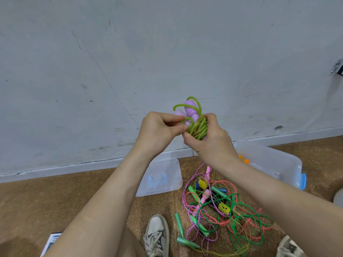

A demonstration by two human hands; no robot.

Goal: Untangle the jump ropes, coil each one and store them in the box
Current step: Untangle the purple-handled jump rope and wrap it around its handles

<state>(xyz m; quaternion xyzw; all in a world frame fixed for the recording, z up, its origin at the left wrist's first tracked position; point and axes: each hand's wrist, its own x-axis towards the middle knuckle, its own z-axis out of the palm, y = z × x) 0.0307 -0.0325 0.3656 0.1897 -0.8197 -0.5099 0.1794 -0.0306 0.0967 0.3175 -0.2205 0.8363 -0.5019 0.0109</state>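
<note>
A green jump rope with purple handles (196,125) is held up in front of the wall, wound into a tight coil. My right hand (207,138) grips the coil from the right and below. My left hand (159,128) pinches a loop of the green cord at the coil's left side. The two purple handles stick up above the coil. On the floor below lies a tangled pile of jump ropes (222,210) in green, pink, purple and yellow. A clear plastic box (274,164) with blue latches stands at the right by the wall.
The box's clear lid (161,179) lies flat on the brown carpet left of the pile. Something orange (245,159) shows inside the box. My two shoes (157,236) are at the bottom edge, a printed sheet (52,242) at the lower left.
</note>
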